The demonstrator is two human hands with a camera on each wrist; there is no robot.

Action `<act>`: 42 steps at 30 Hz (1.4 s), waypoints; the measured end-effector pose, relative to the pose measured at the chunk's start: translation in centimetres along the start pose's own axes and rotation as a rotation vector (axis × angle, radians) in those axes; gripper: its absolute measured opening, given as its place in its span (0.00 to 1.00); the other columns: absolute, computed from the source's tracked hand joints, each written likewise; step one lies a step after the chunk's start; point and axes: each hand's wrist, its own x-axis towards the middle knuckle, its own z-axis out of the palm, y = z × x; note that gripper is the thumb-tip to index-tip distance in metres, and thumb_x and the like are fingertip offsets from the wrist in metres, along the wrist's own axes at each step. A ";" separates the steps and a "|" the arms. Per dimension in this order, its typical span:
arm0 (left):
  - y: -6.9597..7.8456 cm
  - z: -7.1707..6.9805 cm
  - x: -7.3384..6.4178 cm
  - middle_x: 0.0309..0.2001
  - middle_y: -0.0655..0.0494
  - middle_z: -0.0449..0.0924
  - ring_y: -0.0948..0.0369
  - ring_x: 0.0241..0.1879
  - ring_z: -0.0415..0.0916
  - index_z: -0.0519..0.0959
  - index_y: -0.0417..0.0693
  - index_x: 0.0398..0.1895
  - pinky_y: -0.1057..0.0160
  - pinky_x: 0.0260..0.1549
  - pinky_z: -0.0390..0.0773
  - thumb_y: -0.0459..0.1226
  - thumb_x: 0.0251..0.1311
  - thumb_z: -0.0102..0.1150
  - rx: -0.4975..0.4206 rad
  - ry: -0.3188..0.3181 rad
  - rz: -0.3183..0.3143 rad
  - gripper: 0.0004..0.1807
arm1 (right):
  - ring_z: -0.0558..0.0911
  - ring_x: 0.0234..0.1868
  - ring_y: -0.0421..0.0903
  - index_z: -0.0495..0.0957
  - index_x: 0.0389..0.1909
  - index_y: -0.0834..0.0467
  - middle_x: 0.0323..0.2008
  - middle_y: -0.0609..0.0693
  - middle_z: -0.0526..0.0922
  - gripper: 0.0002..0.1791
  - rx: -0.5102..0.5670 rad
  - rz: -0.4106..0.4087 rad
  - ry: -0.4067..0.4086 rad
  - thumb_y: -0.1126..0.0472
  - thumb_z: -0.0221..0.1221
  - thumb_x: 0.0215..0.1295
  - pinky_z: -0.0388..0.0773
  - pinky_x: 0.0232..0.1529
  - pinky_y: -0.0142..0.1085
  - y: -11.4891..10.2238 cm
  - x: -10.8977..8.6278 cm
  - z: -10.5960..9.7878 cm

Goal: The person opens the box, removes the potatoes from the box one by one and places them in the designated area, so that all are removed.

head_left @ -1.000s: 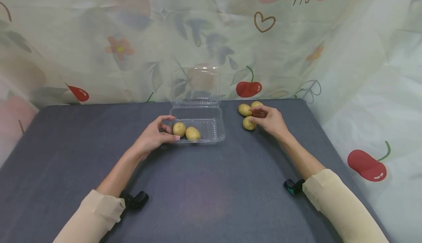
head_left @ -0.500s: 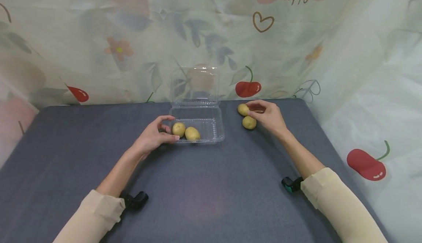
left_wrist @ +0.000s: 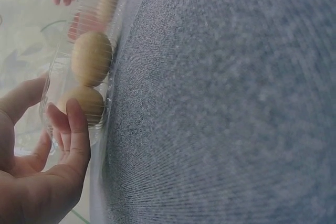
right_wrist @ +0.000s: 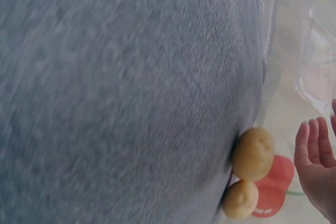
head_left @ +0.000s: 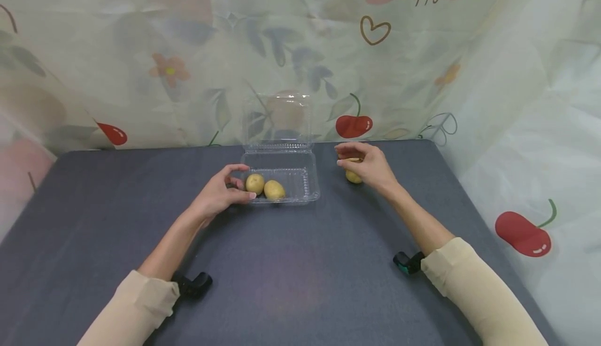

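Note:
A clear plastic clamshell container (head_left: 300, 179) stands with its lid (head_left: 277, 119) raised at the back of the table. Two yellow potatoes (head_left: 274, 190) lie in its left part. My left hand (head_left: 218, 192) grips the container's left end, thumb at the front and fingers behind, as the left wrist view shows. To the right of the container, my right hand (head_left: 368, 166) hovers over loose potatoes, mostly covering them in the head view. One front potato (head_left: 353, 177) shows below it. In the right wrist view, the right hand's fingers are extended beside two potatoes (right_wrist: 253, 154), holding nothing visible.
A dark grey cloth (head_left: 281, 273) covers the table. Behind it hangs a pale curtain (head_left: 188, 38) printed with flowers and cherries, and it continues along the right side. Black wrist devices (head_left: 193, 285) sit at both sleeve cuffs.
My right hand has shifted left across the loose potatoes, covering ones that showed before. My left hand and the container have stayed in place.

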 end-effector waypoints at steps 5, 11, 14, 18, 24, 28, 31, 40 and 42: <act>0.1 0.1 -0.1 0.42 0.46 0.69 0.53 0.35 0.73 0.61 0.51 0.73 0.56 0.37 0.76 0.37 0.57 0.72 0.001 0.000 -0.008 0.42 | 0.82 0.52 0.59 0.77 0.58 0.68 0.54 0.62 0.81 0.22 0.041 -0.058 -0.019 0.71 0.65 0.62 0.79 0.53 0.39 1.4 1.0 0.8; 0.2 0.1 -0.1 0.41 0.46 0.69 0.53 0.35 0.72 0.61 0.52 0.73 0.55 0.37 0.75 0.37 0.57 0.71 0.009 0.003 -0.011 0.42 | 0.82 0.52 0.53 0.80 0.55 0.65 0.52 0.58 0.83 0.20 0.044 -0.085 -0.065 0.67 0.67 0.62 0.78 0.53 0.38 2.1 1.7 1.8; 0.1 0.0 0.0 0.41 0.47 0.69 0.53 0.35 0.72 0.61 0.52 0.73 0.55 0.37 0.75 0.37 0.58 0.71 0.015 0.010 0.000 0.41 | 0.82 0.52 0.53 0.79 0.56 0.66 0.53 0.61 0.82 0.21 0.071 -0.107 -0.093 0.67 0.67 0.62 0.79 0.52 0.38 1.8 1.9 2.4; -0.2 0.1 0.1 0.41 0.46 0.69 0.53 0.35 0.74 0.61 0.50 0.73 0.55 0.39 0.77 0.36 0.57 0.72 -0.007 0.002 0.002 0.42 | 0.82 0.51 0.54 0.79 0.56 0.67 0.53 0.64 0.81 0.21 0.090 -0.109 -0.130 0.69 0.68 0.61 0.80 0.50 0.37 1.4 1.8 3.0; -0.6 0.2 0.2 0.43 0.45 0.72 0.52 0.38 0.76 0.62 0.52 0.72 0.55 0.42 0.78 0.36 0.56 0.72 -0.018 -0.006 0.005 0.41 | 0.82 0.52 0.55 0.78 0.57 0.67 0.55 0.65 0.80 0.22 0.095 -0.110 -0.190 0.68 0.68 0.61 0.80 0.50 0.38 1.1 1.9 3.6; -0.4 0.0 0.2 0.42 0.46 0.72 0.51 0.38 0.76 0.62 0.52 0.72 0.55 0.42 0.78 0.36 0.56 0.72 -0.012 -0.001 0.009 0.41 | 0.82 0.53 0.56 0.78 0.58 0.64 0.55 0.63 0.80 0.23 0.074 -0.113 -0.235 0.67 0.68 0.61 0.81 0.49 0.38 0.5 2.4 4.1; -0.3 0.0 0.2 0.42 0.46 0.72 0.52 0.38 0.77 0.61 0.50 0.72 0.55 0.42 0.78 0.37 0.57 0.72 -0.010 -0.009 0.011 0.42 | 0.82 0.53 0.58 0.77 0.59 0.65 0.56 0.63 0.80 0.24 0.072 -0.114 -0.271 0.69 0.67 0.62 0.81 0.49 0.40 0.1 2.7 4.5; -0.1 -0.1 0.1 0.42 0.46 0.72 0.53 0.36 0.76 0.61 0.51 0.73 0.54 0.43 0.78 0.36 0.56 0.72 -0.020 -0.004 0.009 0.42 | 0.82 0.54 0.59 0.78 0.58 0.65 0.57 0.63 0.79 0.23 0.049 -0.138 -0.345 0.70 0.67 0.61 0.81 0.49 0.40 -0.3 3.3 5.9; -0.1 0.0 0.1 0.41 0.46 0.73 0.53 0.36 0.76 0.61 0.51 0.73 0.54 0.43 0.78 0.36 0.56 0.73 -0.023 -0.003 0.005 0.42 | 0.82 0.54 0.58 0.77 0.59 0.65 0.57 0.63 0.79 0.24 0.041 -0.138 -0.362 0.70 0.67 0.61 0.81 0.49 0.40 -0.3 3.4 6.3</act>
